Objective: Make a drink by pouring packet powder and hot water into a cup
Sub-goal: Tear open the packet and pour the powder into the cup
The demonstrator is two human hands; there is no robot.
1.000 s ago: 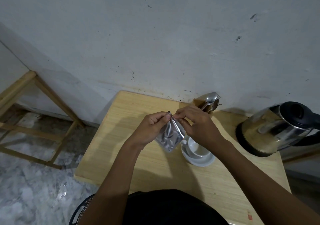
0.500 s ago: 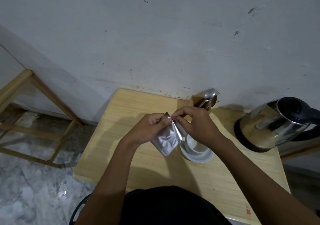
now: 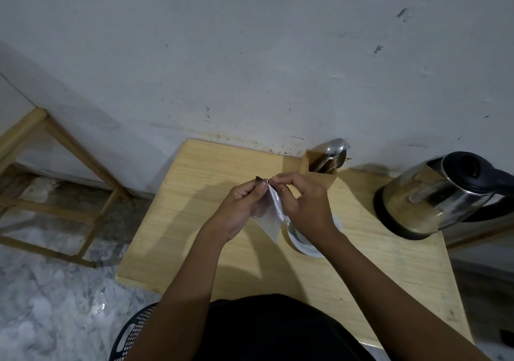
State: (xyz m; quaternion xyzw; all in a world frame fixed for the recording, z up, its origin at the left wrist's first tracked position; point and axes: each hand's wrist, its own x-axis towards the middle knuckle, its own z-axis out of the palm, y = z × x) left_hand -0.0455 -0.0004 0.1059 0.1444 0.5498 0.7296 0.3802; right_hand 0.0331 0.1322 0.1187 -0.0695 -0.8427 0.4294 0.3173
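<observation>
Packet held over the surface, top edge pinched, apparently for tearing.
The top corner is clamped between the fingers of the left hand and the right hand, set close together; the long axis is hung toward 5 o'clock, and the cup (mostly hidden beneath the right wrist) is found just beside its lower end at 4 o'clock, nearer the right hand.

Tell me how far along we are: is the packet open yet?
Done: cup and kettle stand ready on the table. In hand: left hand and right hand pinch the top edge of the packet near the cup; whether it is torn open I cannot tell. Left: pour powder, then hot water.
</observation>
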